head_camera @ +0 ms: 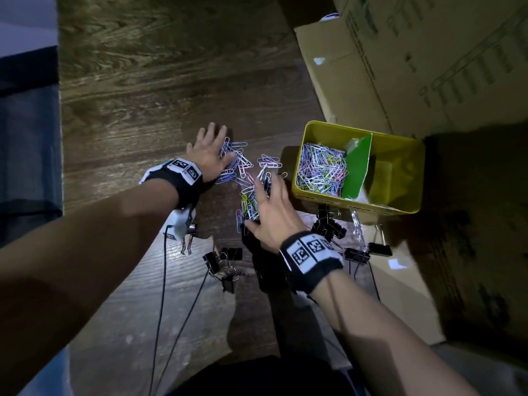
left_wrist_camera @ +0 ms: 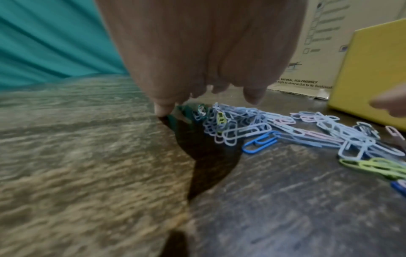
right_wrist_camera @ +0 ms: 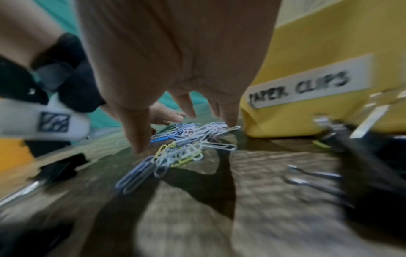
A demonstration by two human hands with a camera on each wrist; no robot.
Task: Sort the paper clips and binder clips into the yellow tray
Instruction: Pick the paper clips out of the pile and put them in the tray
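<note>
A heap of coloured paper clips lies on the wooden floor, left of the yellow tray. The tray's left compartment holds many paper clips, and a green divider splits it. My left hand lies flat with spread fingers on the heap's left side. My right hand hovers spread over the heap's near side, fingertips touching down. Black binder clips lie nearer to me, with more below the tray. The tray bears a label reading PAPER CLIPS.
Large cardboard boxes stand behind and right of the tray, another flap lies at the near right. Black cables run from the wrist cameras. Teal fabric borders the floor on the left.
</note>
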